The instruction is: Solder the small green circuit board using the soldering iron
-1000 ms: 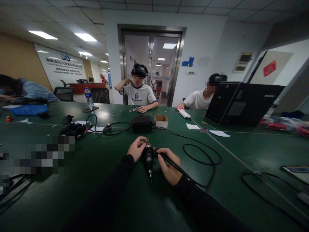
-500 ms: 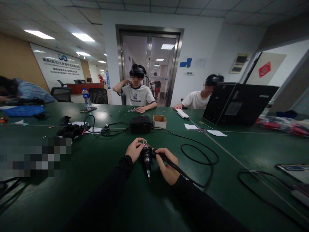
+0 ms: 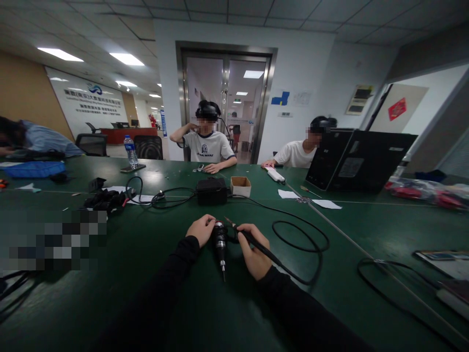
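My right hand [image 3: 256,252] grips a soldering iron [image 3: 250,238] like a pen. Its thin metal tip points up and left, just short of my left fingertips. A black tapered tool [image 3: 220,240] with silver bands and a long metal point lies on the table between my hands, the point towards me. The fingers of my left hand [image 3: 201,231] are curled and pressed together at the far end of this tool. A small reddish spot shows there; what the fingers hold is hidden.
The iron's black cable [image 3: 306,282] loops away to the right. Ahead stand a black box [image 3: 211,191] and a small open carton [image 3: 241,187]. A black computer case [image 3: 361,159] rises at the right. Two people sit across the green table [image 3: 154,303]; another leans over at the far left.
The small green circuit board at my left fingertips no longer shows. My left hand has shifted slightly left, and the iron's tip now stands apart, pointing more upward.
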Demonstrator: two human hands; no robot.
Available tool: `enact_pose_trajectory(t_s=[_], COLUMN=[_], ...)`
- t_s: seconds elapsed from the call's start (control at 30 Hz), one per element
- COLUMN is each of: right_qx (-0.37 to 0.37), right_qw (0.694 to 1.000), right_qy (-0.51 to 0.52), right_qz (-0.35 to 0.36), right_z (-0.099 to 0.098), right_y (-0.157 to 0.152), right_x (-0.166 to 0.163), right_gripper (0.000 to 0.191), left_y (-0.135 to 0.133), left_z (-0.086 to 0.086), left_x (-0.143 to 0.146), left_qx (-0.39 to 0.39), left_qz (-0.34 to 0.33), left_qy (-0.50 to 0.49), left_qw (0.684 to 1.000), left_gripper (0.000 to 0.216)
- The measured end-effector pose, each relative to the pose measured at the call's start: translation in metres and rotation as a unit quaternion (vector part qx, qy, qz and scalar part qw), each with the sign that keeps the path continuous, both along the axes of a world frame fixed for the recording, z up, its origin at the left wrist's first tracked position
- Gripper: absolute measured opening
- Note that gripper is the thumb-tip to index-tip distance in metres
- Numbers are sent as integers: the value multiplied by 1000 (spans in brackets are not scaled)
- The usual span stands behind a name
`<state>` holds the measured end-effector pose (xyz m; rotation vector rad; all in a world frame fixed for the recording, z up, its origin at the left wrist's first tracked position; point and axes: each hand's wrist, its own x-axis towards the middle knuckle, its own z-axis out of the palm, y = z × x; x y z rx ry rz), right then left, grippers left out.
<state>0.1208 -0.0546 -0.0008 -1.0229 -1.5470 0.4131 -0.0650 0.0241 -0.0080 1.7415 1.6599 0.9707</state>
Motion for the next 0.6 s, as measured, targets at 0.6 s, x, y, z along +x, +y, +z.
enact_pose_trajectory(t_s=[0.6], right_qx=[-20], right_qw=[999], right_qy=[40], right_qz=[-22], right_z=[1], right_y=[4], right_x=[1], right_gripper=[11], left_y=[-56], left_z=[53], left_x=[23], left_qx=[-127], left_qz=[-77], left_qy=[261], left_qw=[954], left_gripper=[63])
